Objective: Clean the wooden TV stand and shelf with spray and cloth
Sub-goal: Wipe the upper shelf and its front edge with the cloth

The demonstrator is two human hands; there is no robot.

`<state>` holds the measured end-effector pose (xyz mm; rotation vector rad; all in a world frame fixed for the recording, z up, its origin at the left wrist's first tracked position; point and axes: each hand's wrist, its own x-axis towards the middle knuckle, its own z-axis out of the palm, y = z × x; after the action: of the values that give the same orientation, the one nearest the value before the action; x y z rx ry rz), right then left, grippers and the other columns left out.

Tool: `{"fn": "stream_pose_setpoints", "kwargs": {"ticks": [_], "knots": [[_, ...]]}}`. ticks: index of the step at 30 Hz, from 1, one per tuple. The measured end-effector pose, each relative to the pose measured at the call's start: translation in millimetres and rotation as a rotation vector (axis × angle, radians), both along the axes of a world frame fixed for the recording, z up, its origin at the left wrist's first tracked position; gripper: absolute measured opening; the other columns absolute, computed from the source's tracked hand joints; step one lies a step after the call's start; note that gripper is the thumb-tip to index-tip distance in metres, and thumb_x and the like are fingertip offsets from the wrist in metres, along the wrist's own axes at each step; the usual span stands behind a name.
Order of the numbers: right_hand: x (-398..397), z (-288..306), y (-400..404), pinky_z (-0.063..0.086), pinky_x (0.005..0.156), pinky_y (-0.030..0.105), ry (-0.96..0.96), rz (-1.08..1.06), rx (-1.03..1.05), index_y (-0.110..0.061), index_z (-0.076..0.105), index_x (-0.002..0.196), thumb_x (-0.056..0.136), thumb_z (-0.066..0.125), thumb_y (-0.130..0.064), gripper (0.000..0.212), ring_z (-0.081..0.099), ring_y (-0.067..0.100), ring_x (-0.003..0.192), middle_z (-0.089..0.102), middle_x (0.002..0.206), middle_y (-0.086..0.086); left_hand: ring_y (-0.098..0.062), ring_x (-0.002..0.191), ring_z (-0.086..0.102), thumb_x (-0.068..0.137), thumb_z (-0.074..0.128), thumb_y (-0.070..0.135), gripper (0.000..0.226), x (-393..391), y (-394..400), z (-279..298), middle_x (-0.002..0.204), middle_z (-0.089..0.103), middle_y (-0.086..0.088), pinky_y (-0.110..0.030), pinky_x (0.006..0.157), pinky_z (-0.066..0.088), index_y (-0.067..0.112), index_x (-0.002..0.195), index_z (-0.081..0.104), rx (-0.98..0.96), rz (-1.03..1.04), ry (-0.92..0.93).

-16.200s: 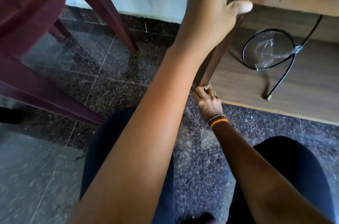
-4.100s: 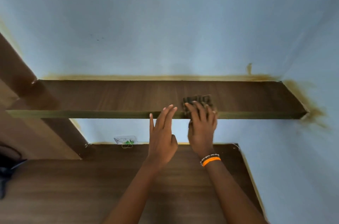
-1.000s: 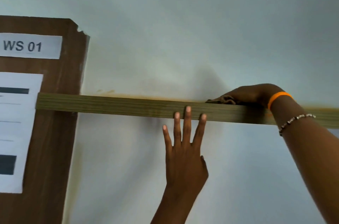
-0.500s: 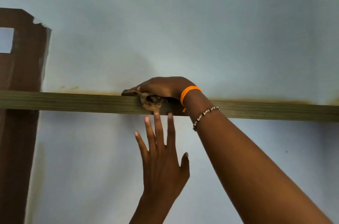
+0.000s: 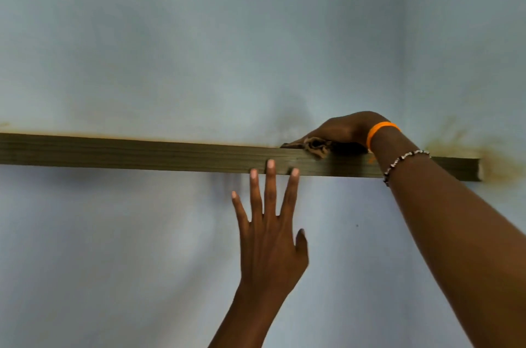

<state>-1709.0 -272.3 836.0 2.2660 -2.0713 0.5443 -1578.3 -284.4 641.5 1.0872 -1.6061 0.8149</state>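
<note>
Right hand (image 5: pixel 343 130) is on top of the wooden shelf (image 5: pixel 142 152), palm down, pressing the cloth (image 5: pixel 317 146) flat against the top surface; a crumpled corner of it spills over the front edge. Half a second ago that hand sat nearer the middle of the shelf; now it's close to the right end (image 5: pixel 475 169). So the wipe stroke runs left to right, and the view has panned with it: the brown panel on the left is out of frame.

Right fingers: curled down onto the cloth, clamping it to the wood rather than pinching it. Orange band (image 5: pixel 381 131) and bead bracelet (image 5: pixel 404 159) on that wrist.

Left hand (image 5: pixel 269 233) holds nothing. Fingers spread wide and straight, tips overlapping the front face of the shelf from below. Looks like bracing, but contact vs hovering isn't clear from this angle. It has tracked right along with the wiping hand.

Shelf is at about eye level, so its top surface isn't visible; can't judge how clean it is. Brownish stains on the wall (image 5: pixel 256 34) along the shelf line and past the right end.

Judgement: top-surface pass is nearly at the end of the board, only a short stretch left. Front edge and underside likely still to do. No spray bottle in view.
</note>
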Motion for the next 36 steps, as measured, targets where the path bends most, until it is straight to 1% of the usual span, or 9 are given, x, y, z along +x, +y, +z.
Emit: {"fn": "stream_pose_setpoints", "kwargs": {"ticks": [3, 8, 14, 17, 19, 24, 27, 32, 36], "knots": [[-53.7, -1.3, 2.7, 0.04, 0.105, 0.045, -0.084, -0.107, 0.007, -0.005, 0.061, 0.121, 0.093, 0.049, -0.04, 0.046, 0.052, 0.036, 0.121, 0.058, 0.128, 0.019, -0.038, 0.143, 0.004, 0.064, 0.075, 0.041, 0.107, -5.5, -9.1, -4.1, 0.157, 0.006, -0.016, -0.062, 0.107, 0.006, 0.023, 0.15, 0.014, 0.005, 0.043, 0.018], [-127.6, -4.0, 12.1, 0.043, 0.099, 0.042, -0.169, -0.246, 0.001, -0.002, 0.057, 0.125, 0.096, 0.046, -0.032, 0.043, 0.046, 0.041, 0.125, 0.052, 0.131, 0.026, -0.039, 0.143, -0.001, 0.066, 0.075, 0.039, 0.107, -17.4, -16.2, -4.4, 0.156, 0.002, -0.018, -0.062, 0.109, 0.004, 0.022, 0.15, 0.01, -0.044, 0.078, 0.067], [-165.7, -20.2, 11.7, 0.035, 0.081, 0.034, -0.078, -0.312, -0.137, 0.006, 0.057, 0.109, 0.099, 0.034, -0.014, 0.033, 0.053, 0.032, 0.099, 0.055, 0.118, 0.025, -0.038, 0.143, 0.003, 0.069, 0.073, 0.033, 0.099, -22.2, -15.5, -5.1, 0.156, 0.005, -0.016, -0.063, 0.109, 0.005, 0.022, 0.149, 0.015, -0.108, 0.054, 0.119], [-167.5, -38.0, 15.8, 0.036, 0.075, 0.035, 0.071, -0.341, -0.333, -0.009, 0.049, 0.076, 0.094, 0.036, -0.015, 0.023, 0.05, 0.028, 0.085, 0.054, 0.1, 0.016, -0.038, 0.143, 0.004, 0.072, 0.068, 0.034, 0.092, -22.8, -15.2, -5.3, 0.156, 0.007, -0.015, -0.064, 0.109, 0.007, 0.024, 0.148, 0.017, -0.122, 0.037, 0.135], [-163.1, -54.2, 21.7, 0.034, 0.075, 0.037, 0.128, -0.402, -0.501, -0.015, 0.054, 0.082, 0.092, 0.036, -0.018, 0.02, 0.05, 0.029, 0.09, 0.053, 0.102, 0.01, -0.037, 0.143, 0.004, 0.071, 0.071, 0.034, 0.095, -23.8, -14.5, -4.5, 0.156, 0.008, -0.014, -0.063, 0.109, 0.007, 0.024, 0.148, 0.017, -0.117, 0.015, 0.148], [-105.8, -81.7, 22.9, 0.033, 0.092, 0.045, 0.146, -0.461, -0.752, -0.024, 0.056, 0.117, 0.092, 0.04, -0.024, 0.03, 0.045, 0.039, 0.111, 0.054, 0.122, 0.007, -0.038, 0.143, 0.004, 0.069, 0.072, 0.037, 0.098, -18.8, -15.4, -4.8, 0.156, 0.008, -0.016, -0.064, 0.109, 0.01, 0.022, 0.148, 0.017, -0.111, -0.02, 0.099], [-42.5, -92.4, 12.6, 0.03, 0.094, 0.042, 0.008, -0.299, -0.915, -0.032, 0.056, 0.116, 0.095, 0.033, -0.034, 0.031, 0.045, 0.029, 0.112, 0.054, 0.12, -0.001, -0.034, 0.143, 0.003, 0.07, 0.069, 0.033, 0.097, -9.6, -13.5, -6.8, 0.156, 0.008, -0.014, -0.06, 0.111, 0.008, 0.017, 0.149, 0.014, -0.111, -0.083, 0.089], [75.3, -109.3, -0.6, 0.023, 0.084, 0.038, 0.067, -0.054, -1.081, -0.033, 0.053, 0.119, 0.087, 0.039, -0.04, 0.036, 0.045, 0.025, 0.108, 0.053, 0.125, -0.004, -0.03, 0.144, -0.001, 0.077, 0.049, 0.032, 0.088, 34.6, -12.0, -9.1, 0.156, 0.003, -0.014, -0.053, 0.114, 0.006, 0.004, 0.148, 0.006, -0.047, -0.065, 0.222], [158.1, -108.1, -2.6, 0.025, 0.083, 0.039, 0.087, 0.115, -1.089, -0.03, 0.052, 0.121, 0.081, 0.042, -0.039, 0.042, 0.045, 0.023, 0.106, 0.052, 0.124, -0.004, -0.032, 0.144, 0.0, 0.078, 0.065, 0.022, 0.086, 83.0, -20.8, -13.7, 0.154, 0.013, -0.022, -0.054, 0.115, 0.003, -0.002, 0.146, 0.018, -0.055, -0.043, 0.184]]}}
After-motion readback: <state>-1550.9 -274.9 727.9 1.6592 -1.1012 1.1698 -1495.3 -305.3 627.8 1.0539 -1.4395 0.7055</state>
